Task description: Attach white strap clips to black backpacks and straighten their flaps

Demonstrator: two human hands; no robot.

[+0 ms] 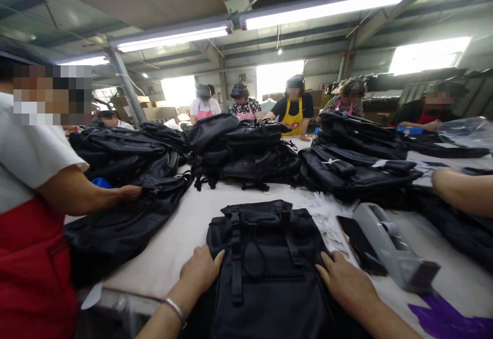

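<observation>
A black backpack (pixel 265 257) lies straps-up at the near edge of the tabletop (pixel 173 241), with the left hand (pixel 200 272) and right hand (pixel 344 282) pressed flat on its two sides, each grip released and holding nothing, apparently to keep it square, while stacked backpacks (pixel 246 149) crowd the far edge.

Backpack (pixel 267 262) before bag piles (pixel 246 151)

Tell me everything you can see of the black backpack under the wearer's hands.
The black backpack lies flat on the pale table, top end away from the camera. Its fabric looks smooth, slightly shiny, synthetic. Two webbing straps run lengthwise down the front, with a thin cord looped between them. The left hand rests at its left edge, thumb on the fabric; the right hand lies flat on its right side.
</observation>
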